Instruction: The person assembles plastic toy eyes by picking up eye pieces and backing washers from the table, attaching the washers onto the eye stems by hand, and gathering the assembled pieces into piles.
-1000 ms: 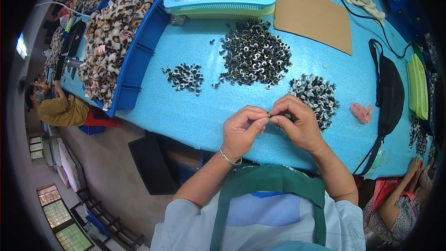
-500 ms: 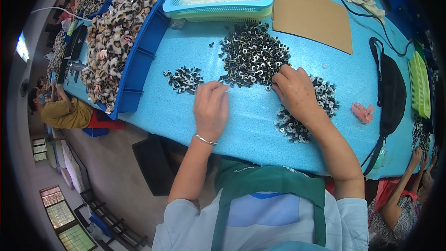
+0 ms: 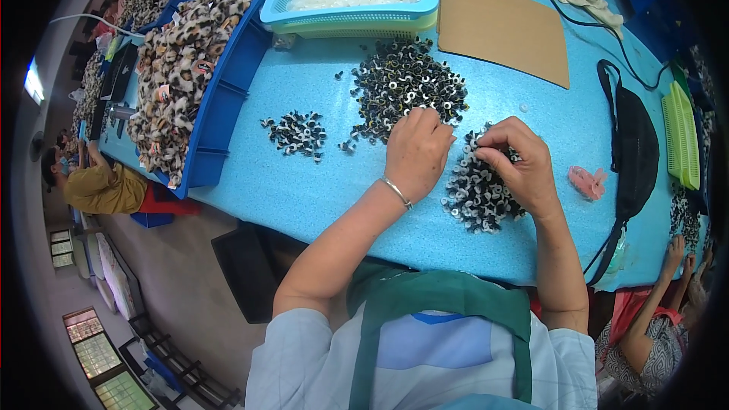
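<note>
Three heaps of small black-and-white plastic pieces lie on the blue table: a large heap (image 3: 406,83) in the middle, a small one (image 3: 296,135) to its left, and a third (image 3: 482,193) to the right. At the near right edge of the large heap is my left hand (image 3: 419,148), wearing a bracelet, its fingers bent and drawn together; what they hold is hidden. My right hand (image 3: 525,165) hovers over the right heap with thumb and forefinger pinched. Anything in that pinch is too small to make out.
A blue basket (image 3: 349,14) of whitish translucent pieces stands at the back, beside a cardboard sheet (image 3: 505,34). Leopard-print plush pieces (image 3: 182,61) fill a blue bin (image 3: 220,125) on the left. At right lie a pink scrunchie-like band (image 3: 587,182) and a black pouch (image 3: 636,140). Other people sit nearby.
My left hand has moved right, from beside the small heap to the large heap's edge. My right hand has drawn away from the large heap to above the right heap.
</note>
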Action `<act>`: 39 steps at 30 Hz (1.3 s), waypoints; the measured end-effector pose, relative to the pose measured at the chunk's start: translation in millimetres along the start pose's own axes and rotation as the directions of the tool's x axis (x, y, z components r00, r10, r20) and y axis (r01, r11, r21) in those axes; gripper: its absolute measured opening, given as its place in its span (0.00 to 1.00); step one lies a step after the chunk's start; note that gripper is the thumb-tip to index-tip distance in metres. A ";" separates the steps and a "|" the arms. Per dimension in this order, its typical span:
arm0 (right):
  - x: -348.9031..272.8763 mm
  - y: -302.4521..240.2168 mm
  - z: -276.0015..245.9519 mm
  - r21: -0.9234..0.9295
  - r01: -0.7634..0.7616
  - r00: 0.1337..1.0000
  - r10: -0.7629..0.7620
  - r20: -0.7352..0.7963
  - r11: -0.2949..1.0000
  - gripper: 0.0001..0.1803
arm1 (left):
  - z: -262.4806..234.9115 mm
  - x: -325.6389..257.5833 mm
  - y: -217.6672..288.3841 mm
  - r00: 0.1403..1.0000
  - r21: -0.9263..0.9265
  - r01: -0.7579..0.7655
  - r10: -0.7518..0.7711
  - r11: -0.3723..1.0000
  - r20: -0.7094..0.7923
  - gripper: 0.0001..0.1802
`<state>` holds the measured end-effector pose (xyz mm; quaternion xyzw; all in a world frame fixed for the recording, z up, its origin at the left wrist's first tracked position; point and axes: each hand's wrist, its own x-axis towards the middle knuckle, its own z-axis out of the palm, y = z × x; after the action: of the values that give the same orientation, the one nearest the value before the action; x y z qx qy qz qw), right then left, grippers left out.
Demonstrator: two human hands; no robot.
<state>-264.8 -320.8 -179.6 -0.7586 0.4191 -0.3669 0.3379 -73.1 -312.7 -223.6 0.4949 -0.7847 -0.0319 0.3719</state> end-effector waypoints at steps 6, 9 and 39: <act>-6.0 -0.6 1.5 0.025 -0.066 0.998 0.066 -0.014 0.998 0.07 | 1.6 -1.4 3.4 0.996 0.080 0.032 -0.039 0.996 0.078 0.07; -8.4 -1.2 3.5 0.058 -0.069 0.998 0.069 0.001 0.996 0.08 | -2.7 -3.7 6.4 1.000 0.026 -0.004 0.004 1.000 0.014 0.07; -21.3 -23.8 29.2 0.058 0.206 0.973 -0.211 0.097 0.977 0.10 | -41.0 -58.0 39.7 0.856 -0.782 0.492 -0.377 0.383 0.354 0.09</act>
<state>-239.2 -285.9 -180.6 -0.8080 0.3106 -0.3707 0.3365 -64.2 -233.1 -209.5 0.4320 -0.5275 -0.5374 0.4962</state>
